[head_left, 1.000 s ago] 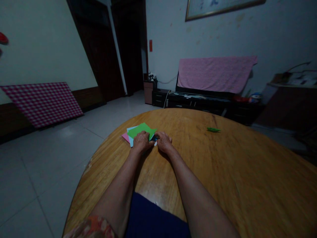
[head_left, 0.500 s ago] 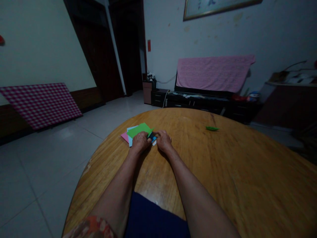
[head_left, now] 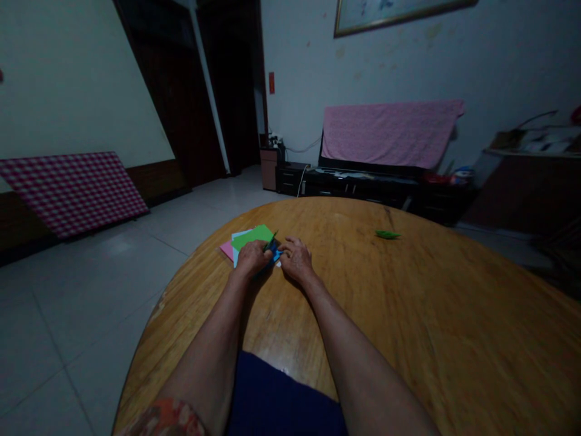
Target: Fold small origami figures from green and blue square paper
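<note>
A small stack of coloured paper sheets (head_left: 247,238), green on top with white and pink below, lies near the far left edge of the round wooden table (head_left: 408,315). My left hand (head_left: 251,259) rests on the stack's near corner, fingers curled and pinching a blue sheet (head_left: 274,257) that shows between my hands. My right hand (head_left: 296,260) sits just right of it, fingers bent down onto the same blue sheet. A small folded green paper piece (head_left: 387,234) lies alone farther right on the table.
Beyond the table a pink cloth (head_left: 390,133) covers something on a low dark cabinet (head_left: 363,188). A checked board (head_left: 72,188) leans on the left wall. Grey tiled floor (head_left: 82,303) spreads to the left. A dark doorway (head_left: 218,91) is at the back.
The green top sheet's right corner has been pushed back left, and more of the blue sheet shows between my hands. Both hands stayed at the stack.
</note>
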A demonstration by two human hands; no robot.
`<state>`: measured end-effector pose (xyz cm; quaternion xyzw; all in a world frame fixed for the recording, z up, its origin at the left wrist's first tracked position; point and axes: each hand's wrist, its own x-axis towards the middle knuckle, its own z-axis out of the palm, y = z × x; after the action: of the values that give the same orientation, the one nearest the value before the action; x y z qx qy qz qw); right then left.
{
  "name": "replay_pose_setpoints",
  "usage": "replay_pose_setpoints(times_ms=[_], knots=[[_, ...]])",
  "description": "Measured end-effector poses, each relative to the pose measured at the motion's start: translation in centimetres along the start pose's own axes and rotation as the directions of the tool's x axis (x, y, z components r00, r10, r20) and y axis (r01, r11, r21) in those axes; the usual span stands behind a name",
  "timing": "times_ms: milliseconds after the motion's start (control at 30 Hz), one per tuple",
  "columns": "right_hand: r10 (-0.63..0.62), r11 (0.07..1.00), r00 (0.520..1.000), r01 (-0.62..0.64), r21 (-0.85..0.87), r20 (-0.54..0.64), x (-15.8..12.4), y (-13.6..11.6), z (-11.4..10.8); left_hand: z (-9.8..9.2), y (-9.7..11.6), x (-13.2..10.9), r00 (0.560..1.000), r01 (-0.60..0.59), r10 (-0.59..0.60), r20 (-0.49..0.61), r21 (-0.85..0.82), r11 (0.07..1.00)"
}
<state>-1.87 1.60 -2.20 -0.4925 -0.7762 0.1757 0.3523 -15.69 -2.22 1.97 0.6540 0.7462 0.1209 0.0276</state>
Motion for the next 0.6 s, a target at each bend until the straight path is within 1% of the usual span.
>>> replay_pose_setpoints(times_ms=[133, 233, 333, 500, 600], knots=[[-0.002, 0.997, 0.999, 0.005, -0.071, 0.048, -0.42, -0.34, 0.1, -0.11, -0.09, 0.02, 1.0, -0.002, 0.002, 0.011, -0.01, 1.0], [-0.026, 0.992, 0.996, 0.036, -0.117, 0.089, -0.66, -0.69, 0.03, -0.18, -0.15, 0.12, 0.999, 0.01, -0.009, 0.038, -0.024, 1.0], [-0.04, 0.988, 0.992, 0.057, -0.142, 0.122, -0.79, -0.96, -0.01, -0.16, -0.18, 0.16, 0.999, 0.01, -0.009, 0.041, -0.035, 0.999], [-0.029, 0.989, 0.992, 0.046, -0.143, 0.122, -0.78, -0.89, 0.2, 0.04, -0.28, 0.23, 1.0, -0.01, 0.011, 0.015, -0.051, 0.999], [-0.039, 0.99, 0.992, 0.055, -0.133, 0.119, -0.75, -0.7, 0.33, 0.12, -0.38, 0.3, 1.0, -0.002, 0.003, 0.02, -0.056, 0.998]])
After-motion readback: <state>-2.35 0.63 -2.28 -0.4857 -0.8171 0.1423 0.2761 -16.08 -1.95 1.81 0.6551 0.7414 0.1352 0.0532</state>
